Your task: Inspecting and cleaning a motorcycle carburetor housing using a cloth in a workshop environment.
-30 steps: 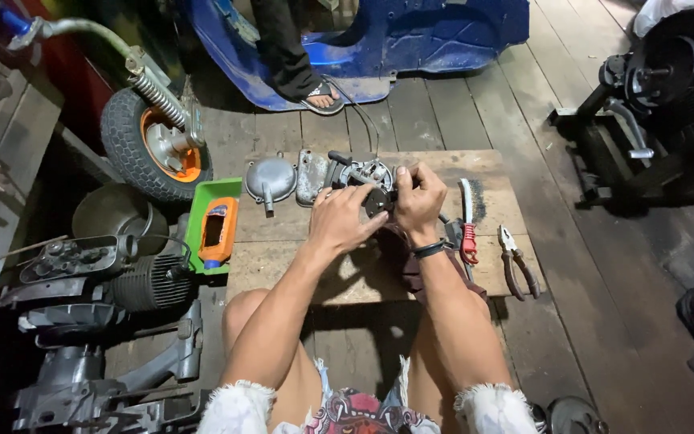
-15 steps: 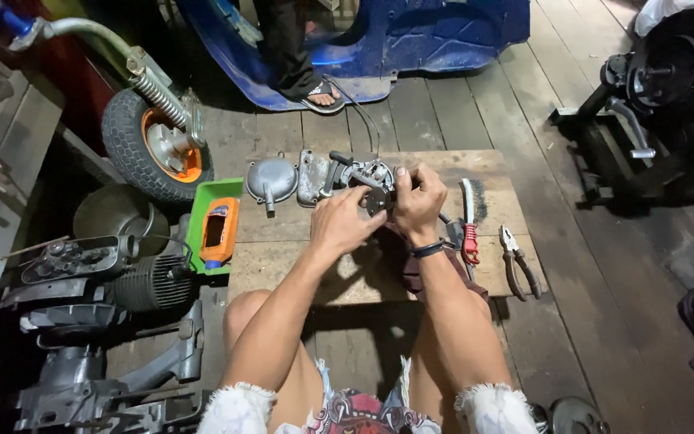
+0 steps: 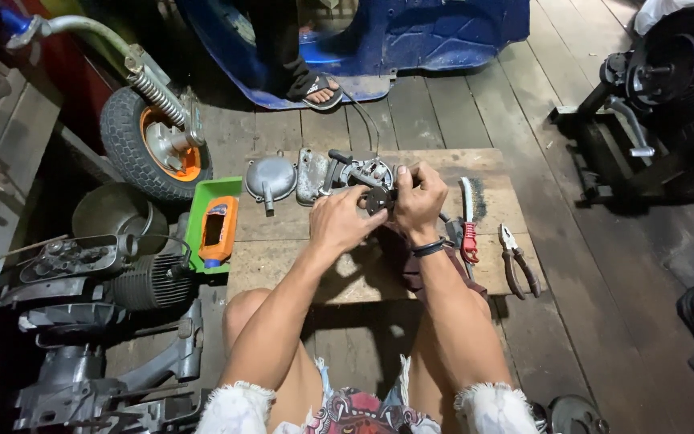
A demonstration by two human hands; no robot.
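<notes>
Grey cast-metal carburettor (image 3: 355, 177), both hands (image 3: 339, 221) (image 3: 419, 201) gripping; worn wooden board (image 3: 283, 265)

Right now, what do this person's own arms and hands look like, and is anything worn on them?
Both arms are bare, with no sleeves and no gloves. The left hand wears nothing that shows. The right hand has a dark band around its wrist, thin and plain. No rings or markings can be made out from the head view.

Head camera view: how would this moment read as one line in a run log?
left hand: on small dark engine part | right hand: grip on same part | place: wooden board | nearby: wire brush, pliers
</notes>
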